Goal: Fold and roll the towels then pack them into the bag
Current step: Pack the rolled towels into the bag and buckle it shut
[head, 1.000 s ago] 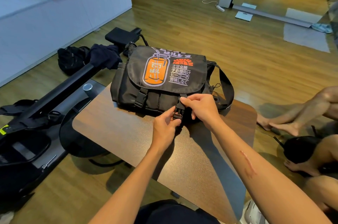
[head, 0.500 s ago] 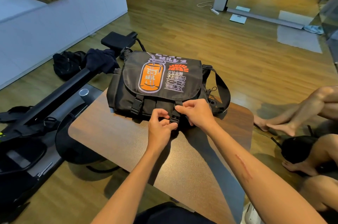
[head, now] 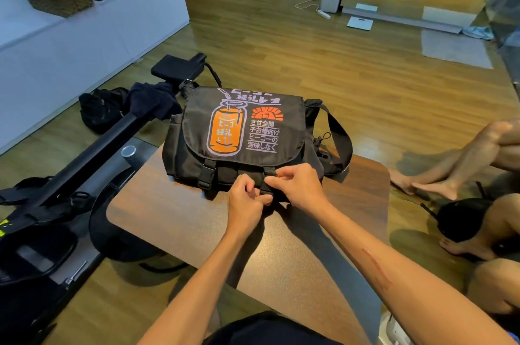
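The black bag (head: 242,133) lies flat on the far half of the brown desk (head: 174,221), flap side up and closed, with the buckle straps turned toward the person so both can be reached without leaning over it. The left buckle (head: 207,173) hangs fastened and alone; both hands work at the right buckle (head: 268,180). The left hand (head: 246,199) has its fingers curled in around the lower part of that clasp, and the right hand (head: 298,185) pinches the strap just above it, probably so one half is steadied while the other is pressed or pulled. No towels show anywhere, so whether they are already inside cannot be told. The near half of the desk lies bare in front of the bag, giving room to draw it closer. On its far side the bag overhangs the desk's back edge, and its shoulder strap (head: 337,133) loops out past the right rear corner, where it could snag.
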